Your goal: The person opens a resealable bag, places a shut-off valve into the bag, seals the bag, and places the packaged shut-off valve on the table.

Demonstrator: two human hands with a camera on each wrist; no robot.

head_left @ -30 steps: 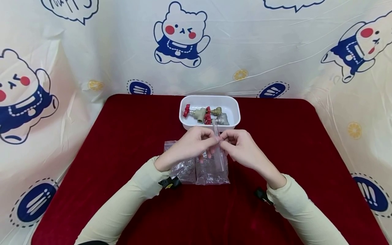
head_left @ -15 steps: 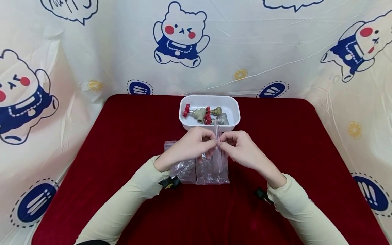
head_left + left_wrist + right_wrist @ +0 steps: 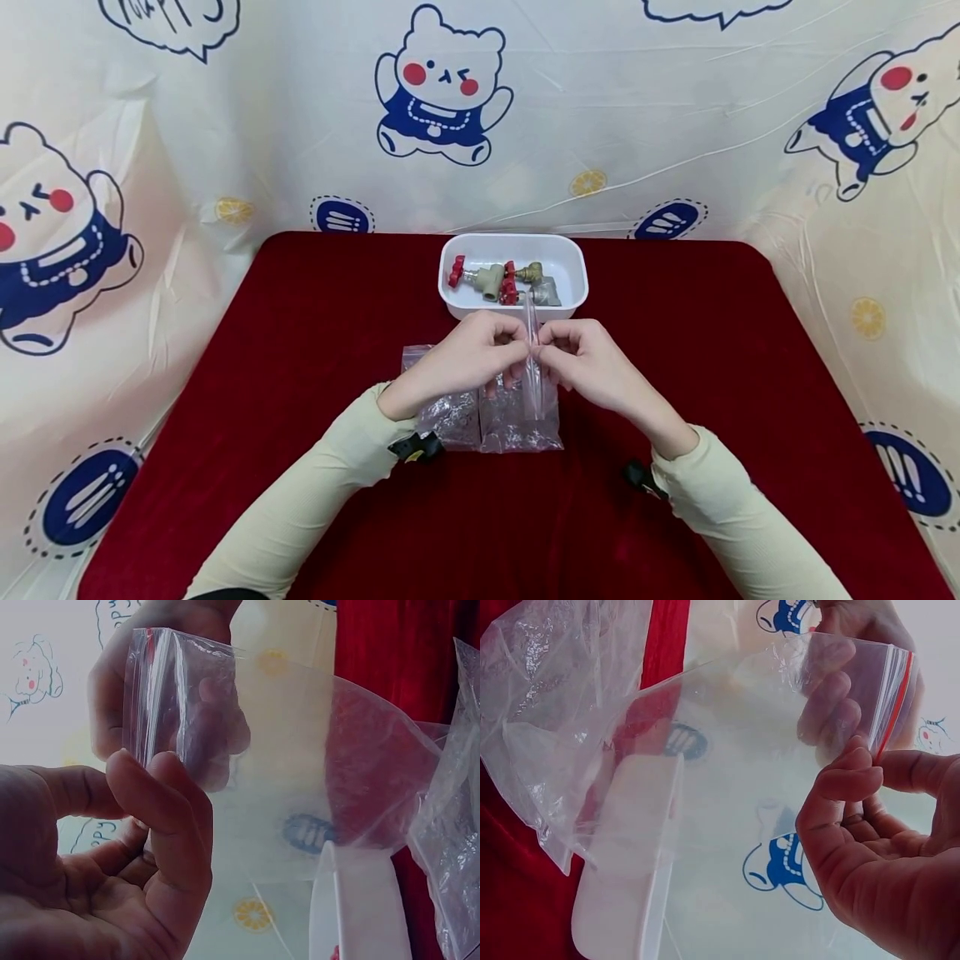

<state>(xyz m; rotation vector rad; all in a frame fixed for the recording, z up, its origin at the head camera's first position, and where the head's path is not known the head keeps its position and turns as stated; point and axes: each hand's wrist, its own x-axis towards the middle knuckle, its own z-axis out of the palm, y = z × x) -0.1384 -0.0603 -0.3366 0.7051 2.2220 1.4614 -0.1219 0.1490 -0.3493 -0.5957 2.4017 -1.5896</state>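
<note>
A clear zip-lock bag (image 3: 533, 396) with a red line along its mouth hangs between both hands, seen almost edge-on from the head. My left hand (image 3: 472, 358) pinches the zip edge between thumb and fingers. From the other side, my right hand (image 3: 592, 367) pinches the same edge. The left wrist view shows the bag (image 3: 285, 750) spread sideways, with the left hand (image 3: 142, 847) in front. In the right wrist view, the red line of the bag (image 3: 742, 712) runs up from the right hand's fingertips (image 3: 855, 769). The bag looks see-through, with nothing visible inside.
More clear plastic bags (image 3: 450, 421) lie on the dark red tablecloth (image 3: 337, 317) under the hands. Just beyond the hands stands a white tray (image 3: 577, 292) holding a green valve (image 3: 491, 282), a brass valve (image 3: 532, 272) and a grey valve (image 3: 546, 292), with red handles.
The fingertips have drawn slightly apart, and the bag's mouth has straightened a little between them. Both arms, the tray and the bags on the cloth stay in place.
</note>
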